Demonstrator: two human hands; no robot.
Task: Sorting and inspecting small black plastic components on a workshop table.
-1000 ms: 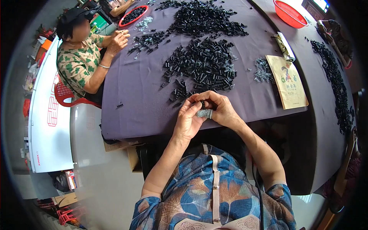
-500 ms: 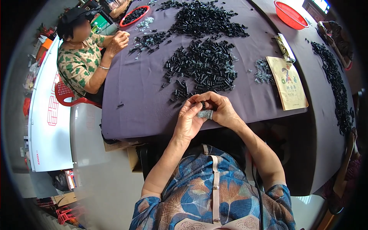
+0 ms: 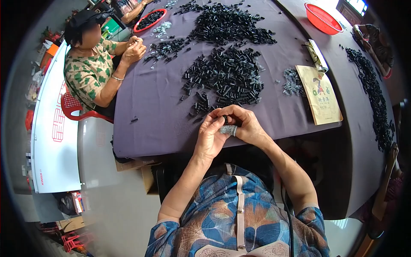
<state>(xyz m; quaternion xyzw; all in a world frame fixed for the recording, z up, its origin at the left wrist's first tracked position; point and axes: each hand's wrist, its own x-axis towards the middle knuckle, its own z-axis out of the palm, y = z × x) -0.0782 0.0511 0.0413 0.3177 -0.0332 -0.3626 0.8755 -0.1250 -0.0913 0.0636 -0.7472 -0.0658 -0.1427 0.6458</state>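
Observation:
At the near edge of the cloth-covered table, my left hand (image 3: 209, 135) and my right hand (image 3: 247, 125) meet fingertip to fingertip. Between them they pinch a small black plastic piece (image 3: 225, 118), partly covered by the fingers. A grey wrap (image 3: 229, 129) is around one finger, by the right thumb. Just beyond my hands lies a heap of short black plastic pieces (image 3: 224, 77), with a few strays (image 3: 201, 103) at its near left side. Clear small pieces (image 3: 293, 82) are gathered to the right of the heap.
A larger black heap (image 3: 229, 25) lies farther back. A booklet (image 3: 319, 95) rests at the right, near a white-edged object (image 3: 317, 58). Red baskets (image 3: 323, 19) stand at the far right and far left. A co-worker (image 3: 92, 64) sits at the left; other people are at the right edge.
My hands stay almost in place, still pinching the black piece, with only slight finger movement. The co-worker at the left has shifted their hands a little.

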